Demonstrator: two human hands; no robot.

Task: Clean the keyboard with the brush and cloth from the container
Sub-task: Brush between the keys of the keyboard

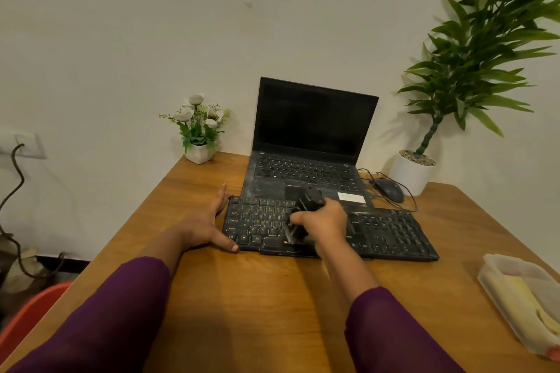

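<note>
Head view. A black, dusty full-size keyboard (330, 228) was laid across the middle of a brown wood-grain table (263, 297), just in front of an open black laptop (312, 142) whose screen was dark and whose palm rest was streaked with dust. The left hand (209, 222) was spread wide and flat against the keyboard's left end, the thumb resting at the near left corner and the fingers extended along the far left edge. The right hand (325, 221) was closed around a black-handled brush (303, 215), the handle projecting up and away from the fist and the bristles pressed onto the keys near the space bar. Both forearms were covered by purple sleeves (100, 321).

A translucent plastic container (497, 275) was seen at the table's right edge, well apart from the keyboard, with a pale yellow cloth (524, 300) lying inside it. A black corded mouse (389, 189) lay to the right of the laptop. A small white pot of white flowers (198, 127) stood at the far left of the table, and a tall green plant in a white pot (472, 70) at the far right.
</note>
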